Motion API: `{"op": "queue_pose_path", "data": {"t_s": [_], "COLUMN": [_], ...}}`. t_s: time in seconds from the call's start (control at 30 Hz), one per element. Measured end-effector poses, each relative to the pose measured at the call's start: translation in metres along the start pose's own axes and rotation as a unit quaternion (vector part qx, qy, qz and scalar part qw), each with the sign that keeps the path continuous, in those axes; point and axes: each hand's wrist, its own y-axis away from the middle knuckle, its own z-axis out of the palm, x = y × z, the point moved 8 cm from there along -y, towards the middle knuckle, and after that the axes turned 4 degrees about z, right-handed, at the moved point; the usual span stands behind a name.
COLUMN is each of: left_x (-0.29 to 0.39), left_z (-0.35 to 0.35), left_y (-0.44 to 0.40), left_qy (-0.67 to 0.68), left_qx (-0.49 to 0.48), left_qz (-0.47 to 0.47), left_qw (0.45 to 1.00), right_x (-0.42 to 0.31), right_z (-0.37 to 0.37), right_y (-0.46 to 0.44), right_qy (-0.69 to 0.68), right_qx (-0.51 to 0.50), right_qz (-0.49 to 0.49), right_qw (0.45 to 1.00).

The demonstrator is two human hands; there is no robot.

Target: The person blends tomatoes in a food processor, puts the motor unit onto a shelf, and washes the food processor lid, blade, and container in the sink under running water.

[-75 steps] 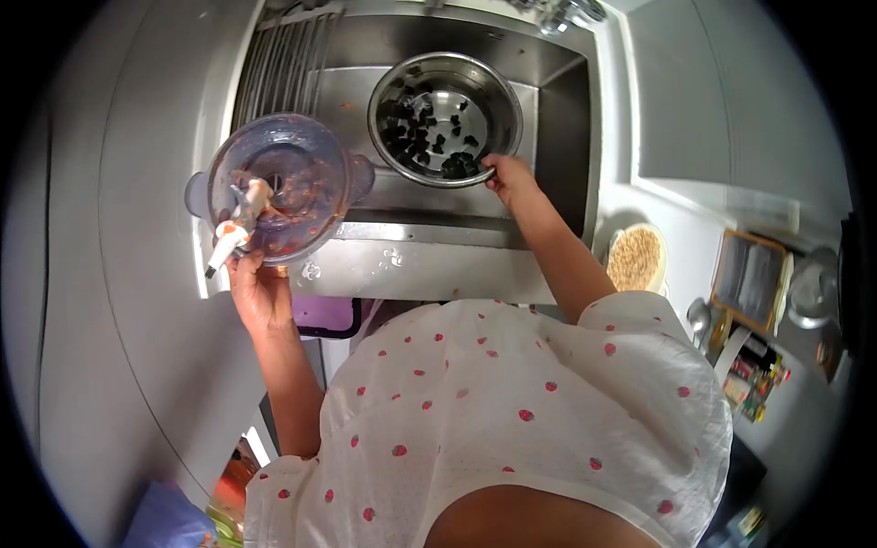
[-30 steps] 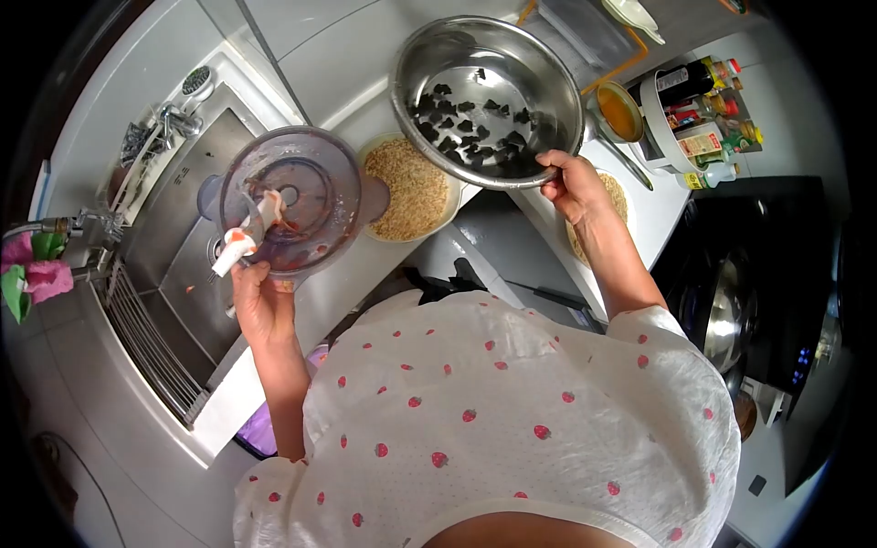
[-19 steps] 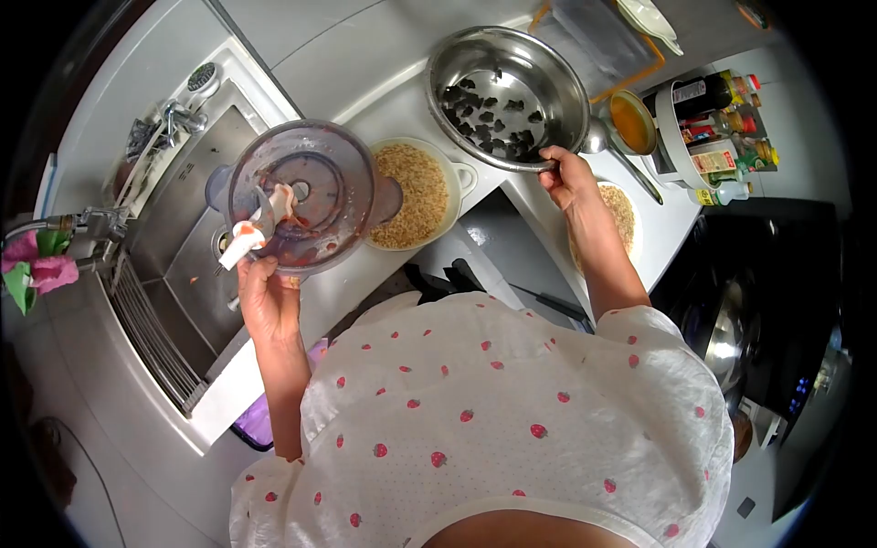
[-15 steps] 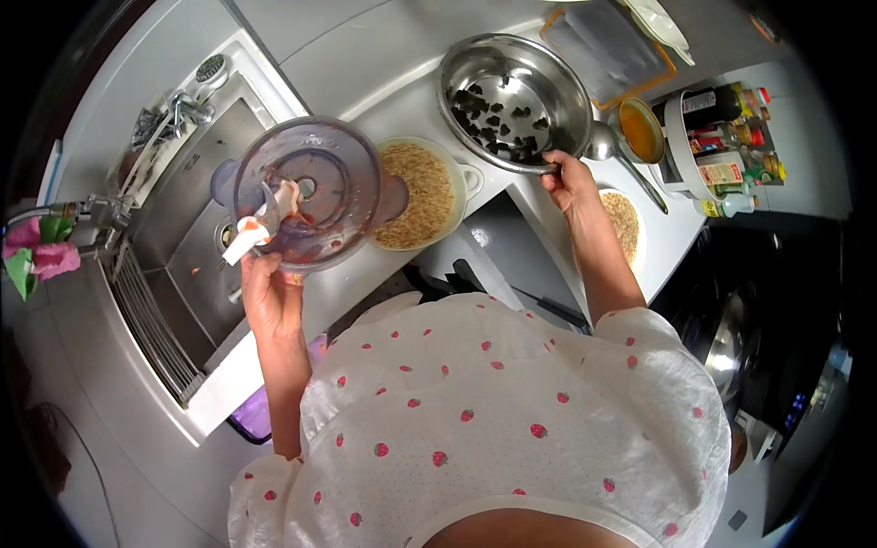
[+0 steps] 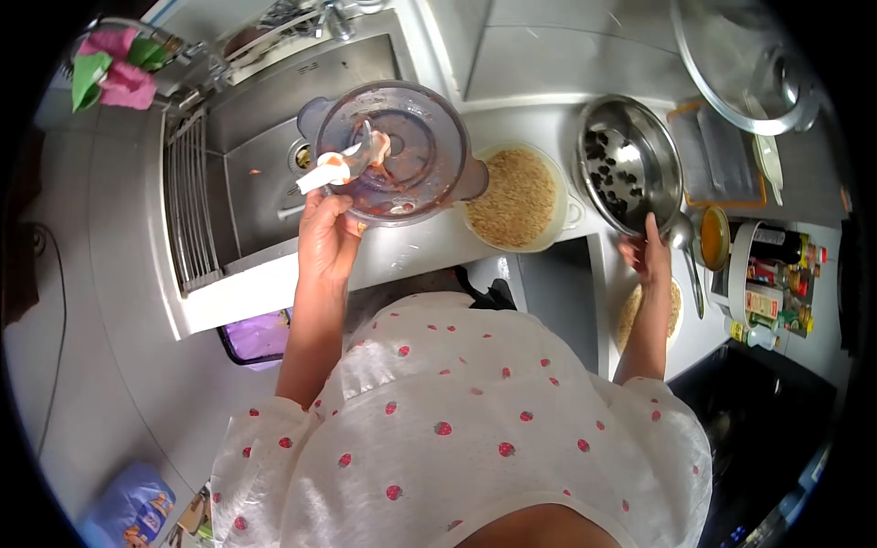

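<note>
My left hand (image 5: 326, 239) grips the near rim of a translucent chopper bowl (image 5: 438, 114) with two side handles. A chopper blade (image 5: 331, 171) with a white shaft lies inside it, smeared with pale and reddish food bits; the thumb is close to that shaft. The bowl is raised over the edge between sink and counter. At the near rim of a steel bowl (image 5: 660, 151), my right hand (image 5: 647, 254) has its fingers apart, one pointing up along the rim. Dark, crinkled pieces (image 5: 610, 173) lie in the steel bowl.
A white pot of brown grain-like food (image 5: 513, 199) stands between the bowls. Farther right are a ladle (image 5: 696, 283), an orange-filled dish (image 5: 715, 239) and a bottle rack (image 5: 744, 274). The sink (image 5: 265, 119) is at left; a glass lid (image 5: 731, 55) is at upper right.
The camera view has shifted, so the counter appears farther right. My right hand has loosened from the steel bowl's rim. My left hand still holds the chopper bowl.
</note>
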Motion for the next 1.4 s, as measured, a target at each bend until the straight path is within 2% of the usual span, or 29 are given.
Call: {"op": "queue_pose_path", "data": {"t_s": [0.03, 0.07, 0.1, 0.13, 0.2, 0.27, 0.33, 0.4, 0.47, 0.53, 0.57, 0.63, 0.7, 0.77, 0.83, 0.97, 1.03, 1.07, 1.13, 1.27, 1.33, 1.37, 1.4], "left_x": [0.003, 0.01, 0.015, 0.022, 0.041, 0.051, 0.064, 0.073, 0.076, 0.083, 0.091, 0.095, 0.094, 0.091, 0.09, 0.085, 0.083, 0.085, 0.086, 0.078, 0.083, 0.086, 0.083], "left_z": [-0.002, -0.009, -0.018, -0.025, -0.032, -0.051, -0.079, -0.106, -0.141, -0.167, -0.169, -0.187, -0.202, -0.213, -0.215, -0.218, -0.222, -0.223, -0.224, -0.235, -0.233, -0.23, -0.233], "left_y": [0.002, 0.001, -0.001, -0.003, 0.0, 0.0, -0.006, -0.01, -0.021, -0.026, -0.025, -0.033, -0.044, -0.052, -0.057, -0.07, -0.078, -0.081, -0.083, -0.096, -0.103, -0.105, -0.107], "left_qy": [-0.009, -0.009, -0.011, -0.012, 0.006, 0.007, 0.008, -0.003, -0.001, -0.025, 0.014, 0.003, -0.042, -0.028, -0.032, -0.007, 0.017, 0.02, -0.01, 0.005, -0.009, 0.003, 0.003], "left_qx": [0.052, 0.053, 0.052, 0.055, 0.068, 0.077, 0.082, 0.098, 0.092, 0.113, 0.146, 0.148, 0.126, 0.154, 0.172, 0.197, 0.223, 0.228, 0.239, 0.271, 0.254, 0.249, 0.254], "left_qz": [0.009, 0.018, 0.022, 0.026, 0.045, 0.044, 0.067, 0.061, 0.058, 0.061, 0.065, 0.062, 0.046, 0.041, 0.027, 0.025, 0.044, 0.047, 0.032, 0.018, 0.035, 0.042, 0.036], "left_qw": [0.999, 0.998, 0.998, 0.998, 0.997, 0.996, 0.994, 0.993, 0.994, 0.991, 0.987, 0.987, 0.99, 0.987, 0.984, 0.98, 0.974, 0.972, 0.97, 0.962, 0.967, 0.968, 0.967], "right_x": [-0.012, -0.024, -0.036, -0.042, -0.068, -0.089, -0.104, -0.11, -0.109, -0.11, -0.113, -0.112, -0.111, -0.112, -0.111, -0.117, -0.125, -0.126, -0.131, -0.13, -0.132, -0.129, -0.131], "right_z": [-0.013, -0.025, -0.027, -0.027, 0.018, 0.091, 0.173, 0.251, 0.321, 0.381, 0.403, 0.447, 0.487, 0.528, 0.569, 0.644, 0.675, 0.692, 0.723, 0.769, 0.78, 0.796, 0.794], "right_y": [0.01, 0.01, 0.021, 0.031, 0.081, 0.139, 0.205, 0.249, 0.278, 0.3, 0.308, 0.342, 0.355, 0.369, 0.383, 0.396, 0.407, 0.405, 0.397, 0.374, 0.364, 0.355, 0.36], "right_qy": [0.111, 0.269, 0.349, 0.344, 0.192, 0.083, 0.106, 0.136, 0.139, 0.17, 0.174, 0.224, 0.229, 0.234, 0.267, 0.234, 0.31, 0.31, 0.318, 0.352, 0.278, 0.373, 0.377], "right_qx": [0.044, 0.102, 0.118, 0.141, 0.071, -0.039, -0.124, -0.184, -0.29, -0.324, -0.33, -0.376, -0.384, -0.391, -0.356, -0.343, -0.269, -0.275, -0.151, -0.127, -0.064, -0.085, -0.091], "right_qz": [-0.041, -0.101, -0.179, -0.208, -0.326, -0.4, -0.428, -0.498, -0.482, -0.588, -0.589, -0.654, -0.676, -0.698, -0.756, -0.809, -0.826, -0.826, -0.865, -0.861, -0.891, -0.849, -0.846], "right_qw": [0.992, 0.953, 0.912, 0.905, 0.923, 0.912, 0.889, 0.837, 0.815, 0.721, 0.717, 0.617, 0.586, 0.552, 0.48, 0.416, 0.386, 0.382, 0.358, 0.345, 0.354, 0.364, 0.367]}}
